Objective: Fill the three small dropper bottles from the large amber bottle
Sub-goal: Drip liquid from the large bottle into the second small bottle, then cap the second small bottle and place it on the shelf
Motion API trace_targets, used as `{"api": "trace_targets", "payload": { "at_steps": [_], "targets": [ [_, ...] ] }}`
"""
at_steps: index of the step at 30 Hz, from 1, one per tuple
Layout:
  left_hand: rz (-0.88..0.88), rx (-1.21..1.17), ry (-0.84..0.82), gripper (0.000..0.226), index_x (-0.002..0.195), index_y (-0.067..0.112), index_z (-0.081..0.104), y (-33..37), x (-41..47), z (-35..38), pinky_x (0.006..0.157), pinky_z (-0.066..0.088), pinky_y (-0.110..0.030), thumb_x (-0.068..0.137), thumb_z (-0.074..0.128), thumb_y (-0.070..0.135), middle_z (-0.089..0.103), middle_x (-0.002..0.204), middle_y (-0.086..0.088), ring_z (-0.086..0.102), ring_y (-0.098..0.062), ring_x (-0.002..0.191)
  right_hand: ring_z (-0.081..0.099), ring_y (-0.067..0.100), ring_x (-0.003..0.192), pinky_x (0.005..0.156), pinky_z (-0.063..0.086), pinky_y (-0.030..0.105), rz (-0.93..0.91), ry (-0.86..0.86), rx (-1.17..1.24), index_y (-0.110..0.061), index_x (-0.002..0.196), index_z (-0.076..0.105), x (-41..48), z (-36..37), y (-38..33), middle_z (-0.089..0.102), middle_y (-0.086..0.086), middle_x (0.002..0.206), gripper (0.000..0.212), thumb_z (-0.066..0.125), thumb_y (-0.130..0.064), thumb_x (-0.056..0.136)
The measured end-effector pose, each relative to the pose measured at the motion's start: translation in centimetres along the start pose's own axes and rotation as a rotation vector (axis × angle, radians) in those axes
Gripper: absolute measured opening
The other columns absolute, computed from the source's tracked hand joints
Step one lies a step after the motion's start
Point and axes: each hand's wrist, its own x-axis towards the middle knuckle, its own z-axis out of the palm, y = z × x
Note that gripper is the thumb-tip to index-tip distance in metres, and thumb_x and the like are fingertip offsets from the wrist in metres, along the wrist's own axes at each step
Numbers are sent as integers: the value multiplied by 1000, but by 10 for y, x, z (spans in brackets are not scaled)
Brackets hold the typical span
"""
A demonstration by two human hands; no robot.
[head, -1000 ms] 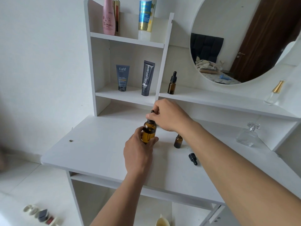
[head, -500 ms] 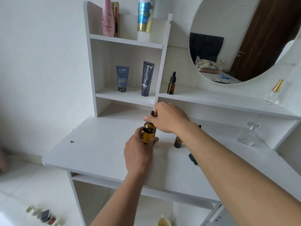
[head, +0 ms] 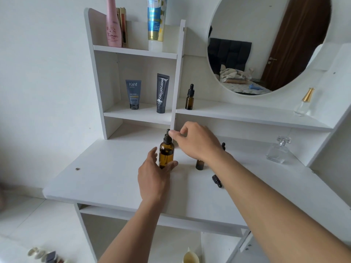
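– Near the front of the white desk (head: 95, 177), what is the left hand (head: 153, 177) doing?
– It wraps round the bottom of the large amber bottle (head: 166, 154). That bottle stands straight up, right in front of both hands.
– And the right hand (head: 197, 143)?
– It reaches in from the right and pinches the black dropper cap (head: 167, 137) on top. I think the cap has to move straight up along the bottle, so the right hand is the one to lift it.
– How full is the big bottle?
– I cannot tell. A thin tube shows inside.
– Where are the small ones?
– A loose cap (head: 217, 180) lies by the right arm. Behind it stands an open small bottle (head: 199, 165), but I cannot see what is in it. A black tip (head: 223, 146) pokes up behind the right hand. Far back, a capped small bottle (head: 189, 98) stands on the shelf (head: 247, 114).
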Motion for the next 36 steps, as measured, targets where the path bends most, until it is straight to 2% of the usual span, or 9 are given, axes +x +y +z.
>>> {"api": "trace_targets", "payload": {
  "at_steps": [3,6,10,15,19,22,25,32,36],
  "targets": [
    [42,29,77,78,141,27,45,1,-8,-2,99,45,-38,75,86,30,57,132,-1,53,-22,121,63,21,87,77,55,37,57,24,69,-17,97,63,-12,-12,21,68,-1,91,30,52,-44,101],
    [168,74,176,55,129,28,46,8,-24,0,87,46,-33,83,74,18,52,118,2,53,-19,107,63,19,88,73,53,33,132,25,59,-22,96,64,-23,-17,50,68,-3,95,7,57,-25,95],
    [318,113,-3,33,118,27,51,19,-36,17,77,51,-33,90,63,15,61,101,7,60,-12,87,64,23,92,75,51,32,260,-48,65,-21,101,63,-41,-10,82,65,-1,97,14,65,-29,90],
    [196,202,-203,45,135,23,51,25,-31,52,90,50,-34,93,65,29,66,122,5,60,-15,109,68,28,97,85,55,38,373,-168,6,-8,109,66,-67,0,100,69,8,99,44,72,-46,86],
    [161,290,-236,56,143,22,48,31,-23,68,93,50,-35,90,67,31,65,130,4,60,-20,118,69,34,83,58,43,32,384,-137,-12,-1,90,67,-73,14,113,68,7,76,32,67,-33,84],
    [143,285,-241,54,140,21,53,35,-20,74,89,52,-35,89,68,30,69,125,1,63,-23,111,70,33,80,60,51,36,382,-95,-1,-3,89,69,-72,13,120,73,12,80,24,63,-26,86],
    [146,286,-249,39,127,22,63,33,-19,76,76,51,-33,89,68,29,73,109,-2,64,-26,100,69,35,81,57,47,33,388,-35,50,-1,84,71,-68,4,126,73,15,78,23,64,-23,83],
    [124,213,-252,27,115,25,70,29,-16,76,72,49,-32,88,70,25,74,98,0,63,-25,95,69,9,79,55,44,22,306,22,275,-22,92,70,-43,-26,115,74,-9,83,16,81,-27,82],
    [118,201,-248,21,108,30,70,27,-15,76,67,49,-32,87,69,26,72,91,3,61,-24,88,60,-8,52,41,39,9,206,0,240,-19,94,71,-25,-32,107,72,-8,76,12,79,-21,85]
  ]
}}
